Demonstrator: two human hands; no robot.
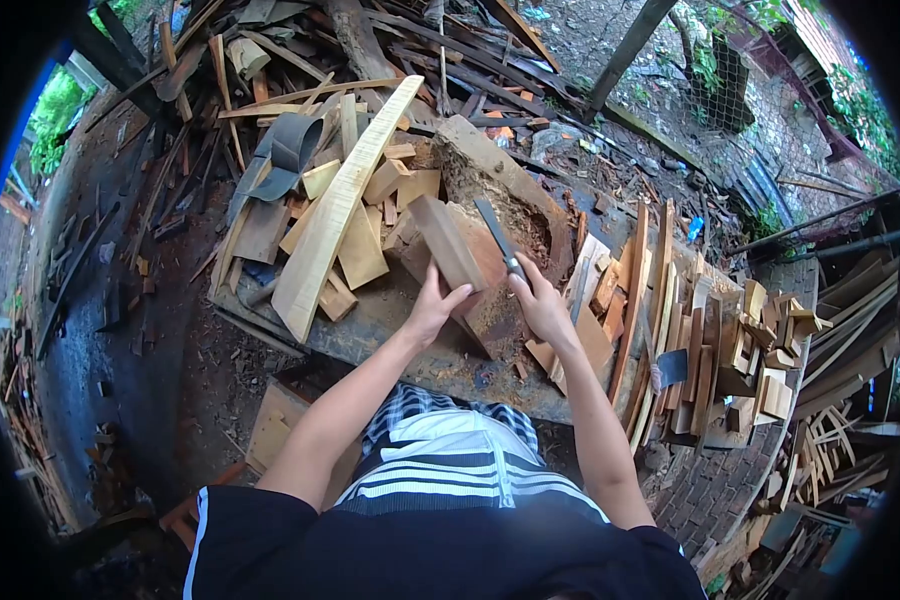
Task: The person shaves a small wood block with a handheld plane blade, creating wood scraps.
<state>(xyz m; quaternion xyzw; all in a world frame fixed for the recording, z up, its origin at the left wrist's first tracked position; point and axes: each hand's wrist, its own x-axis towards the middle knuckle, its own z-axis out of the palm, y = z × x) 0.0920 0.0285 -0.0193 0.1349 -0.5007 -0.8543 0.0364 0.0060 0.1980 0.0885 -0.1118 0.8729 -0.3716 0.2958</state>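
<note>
My left hand (438,308) grips the lower end of a rectangular wooden block (444,240), thumb across one side. The block tilts up and away over a larger, reddish-brown wood block (492,305) on the workbench (410,368). My right hand (544,305) is wrapped around the handle of a tool with a long, flat, dark blade (497,232). Its blade points away from me and slightly left, alongside the wooden block. Left of my hands lie a long pale tapered board (350,205) and several wood offcuts (364,250).
Wood strips (640,300) and stacked small pieces (760,340) line the bench's right side. A dark curved sheet (282,160) rests at the left. Beyond the bench is a scrap wood heap (460,60); wire mesh fencing (760,130) stands at the back right.
</note>
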